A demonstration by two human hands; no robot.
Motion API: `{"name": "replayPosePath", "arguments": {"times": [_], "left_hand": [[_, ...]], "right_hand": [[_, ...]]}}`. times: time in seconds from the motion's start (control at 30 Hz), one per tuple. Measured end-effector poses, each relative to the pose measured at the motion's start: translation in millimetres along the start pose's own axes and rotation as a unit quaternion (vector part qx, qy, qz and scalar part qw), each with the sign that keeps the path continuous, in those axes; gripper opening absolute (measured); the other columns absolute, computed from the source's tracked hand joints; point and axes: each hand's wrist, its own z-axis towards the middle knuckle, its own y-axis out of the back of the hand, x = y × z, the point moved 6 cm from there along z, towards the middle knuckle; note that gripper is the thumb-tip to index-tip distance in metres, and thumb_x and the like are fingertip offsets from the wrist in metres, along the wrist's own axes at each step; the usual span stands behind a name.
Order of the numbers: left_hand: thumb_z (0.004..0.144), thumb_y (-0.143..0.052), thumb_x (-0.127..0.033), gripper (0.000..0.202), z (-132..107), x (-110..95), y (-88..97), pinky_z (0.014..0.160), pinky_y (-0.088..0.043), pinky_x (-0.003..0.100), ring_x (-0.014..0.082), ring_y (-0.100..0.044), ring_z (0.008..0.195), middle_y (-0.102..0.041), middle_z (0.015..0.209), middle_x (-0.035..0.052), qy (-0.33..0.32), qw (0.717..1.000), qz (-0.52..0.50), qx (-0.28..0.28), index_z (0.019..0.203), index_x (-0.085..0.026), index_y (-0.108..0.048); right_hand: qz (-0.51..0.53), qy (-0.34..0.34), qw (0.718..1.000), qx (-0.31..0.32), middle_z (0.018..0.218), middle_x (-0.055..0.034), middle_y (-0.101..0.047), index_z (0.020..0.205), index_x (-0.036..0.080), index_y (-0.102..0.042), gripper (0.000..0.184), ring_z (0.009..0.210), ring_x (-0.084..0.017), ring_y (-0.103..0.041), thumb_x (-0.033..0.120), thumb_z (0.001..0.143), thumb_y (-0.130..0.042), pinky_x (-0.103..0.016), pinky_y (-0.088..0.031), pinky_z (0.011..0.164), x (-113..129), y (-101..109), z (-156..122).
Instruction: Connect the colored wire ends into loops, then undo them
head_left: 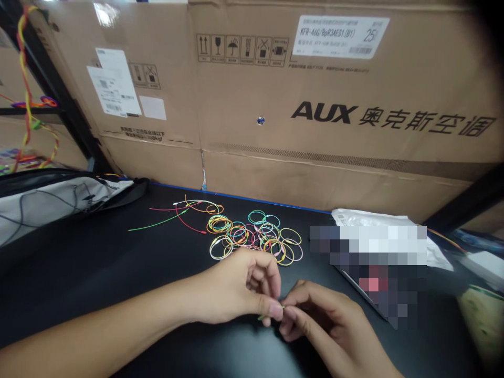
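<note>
My left hand (pixel 236 289) and my right hand (pixel 331 317) meet low over the table, thumbs and forefingers pinched close together. Between the fingertips a short stretch of a thin green cable (pixel 261 317) shows; most of it is hidden by the fingers. Just beyond my left hand lies a pile of closed cable loops (pixel 220 224) in yellow, orange, teal, white, red and pink, many with small barrel clasps. To the left of that pile, several unclosed cables lie stretched or curved, among them a green cable (pixel 157 223) and a red cable (pixel 187 223).
A tall cardboard box (pixel 244 94) stands behind the black tabletop (pixel 118 294). Right of the hands are a white plastic bag (pixel 439 254) and a flat item partly blurred out. A grey and black bag (pixel 59 199) sits at left, under hanging twisted cords (pixel 25 79).
</note>
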Motion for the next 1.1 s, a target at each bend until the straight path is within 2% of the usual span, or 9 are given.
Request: {"name": "replayPosePath", "arguments": {"times": [0.07,0.17,0.3,0.4,0.53,0.67,0.77,0.93,1.1], "left_hand": [[0.08,-0.08,-0.023,0.024,-2,-2,-3.3,0.065,-0.05,0.026,0.0117,-0.063,0.063,-0.065,0.071,-0.002,0.0,1.0,-0.024,0.017,0.087,-0.017,-0.058],[0.088,-0.069,-0.013,0.01,-8,-15,-0.8,0.069,-0.049,0.025,0.0117,-0.062,0.073,-0.065,0.08,-0.0016,-0.08,0.984,0.141,-0.071,0.09,-0.018,-0.061],[0.095,-0.059,-0.007,0.012,-22,-34,-13.8,0.068,-0.046,0.026,0.013,-0.057,0.074,-0.062,0.084,-0.0009,-0.26,0.859,0.422,-0.126,0.093,-0.019,-0.062],[0.097,-0.059,-0.008,0.01,-28,-37,-18.2,0.066,-0.045,0.026,0.0133,-0.054,0.071,-0.06,0.083,0.0,-0.329,0.809,0.465,-0.142,0.098,-0.018,-0.061],[0.096,-0.062,-0.006,0.013,-26,-39,-16.2,0.071,-0.045,0.026,0.0127,-0.058,0.075,-0.064,0.083,-0.0008,-0.335,0.832,0.417,-0.148,0.099,-0.019,-0.062],[0.082,-0.074,-0.005,0.03,-10,-19,3.2,0.072,-0.048,0.027,0.0132,-0.065,0.075,-0.07,0.079,-0.0038,-0.133,0.959,0.198,-0.151,0.101,-0.021,-0.058],[0.076,-0.082,-0.014,0.038,-2,-1,3.8,0.064,-0.049,0.026,0.0121,-0.063,0.061,-0.067,0.069,-0.0048,-0.02,0.997,-0.001,-0.074,0.1,-0.02,-0.053],[0.087,-0.071,-0.012,0.027,-8,-14,2.4,0.071,-0.049,0.028,0.0127,-0.064,0.072,-0.067,0.079,-0.0032,-0.067,0.988,0.104,-0.09,0.105,-0.021,-0.054],[0.099,-0.053,-0.008,0.016,-22,-34,-18.6,0.079,-0.044,0.032,0.0148,-0.058,0.083,-0.065,0.094,0.0004,-0.244,0.859,0.437,-0.106,0.105,-0.021,-0.058]], "right_hand": [[-0.046,0.044,0.998,-0.001,0.079,-0.0079,-0.074,0.09,0.019,-0.073,0.03,0.07,-0.018,-0.072,0.039,0.104,-0.056,-0.028,-0.059,0.067,7,2,-2],[-0.03,0.026,0.998,-0.038,0.07,-0.0055,-0.073,0.088,0.02,-0.073,0.028,0.062,-0.017,-0.072,0.04,0.103,-0.06,-0.026,-0.059,0.061,2,7,-3],[0.079,-0.033,0.995,-0.053,0.066,-0.0047,-0.074,0.087,0.02,-0.072,0.028,0.058,-0.018,-0.075,0.045,0.099,-0.066,-0.026,-0.063,0.056,-13,4,-2],[0.124,-0.047,0.99,-0.048,0.066,-0.0042,-0.074,0.086,0.019,-0.07,0.029,0.057,-0.018,-0.076,0.047,0.096,-0.069,-0.025,-0.064,0.054,-16,2,-1],[0.146,-0.084,0.985,-0.043,0.067,-0.0039,-0.073,0.083,0.018,-0.067,0.035,0.057,-0.018,-0.076,0.051,0.093,-0.071,-0.026,-0.064,0.054,-14,-1,1],[0.14,-0.087,0.986,-0.032,0.07,-0.005,-0.072,0.085,0.017,-0.066,0.039,0.058,-0.019,-0.077,0.054,0.093,-0.07,-0.028,-0.065,0.055,-10,-4,0],[0.075,-0.032,0.996,-0.027,0.07,-0.0073,-0.074,0.087,0.017,-0.068,0.034,0.062,-0.019,-0.076,0.048,0.1,-0.062,-0.029,-0.065,0.06,-1,-2,-2],[0.014,-0.002,0.999,-0.041,0.07,-0.0074,-0.075,0.091,0.017,-0.071,0.03,0.063,-0.018,-0.074,0.042,0.104,-0.058,-0.029,-0.063,0.062,1,2,-5],[0.099,-0.058,0.992,-0.047,0.064,-0.0051,-0.074,0.084,0.018,-0.067,0.036,0.058,-0.016,-0.073,0.051,0.097,-0.065,-0.026,-0.063,0.057,-14,0,0]]}}
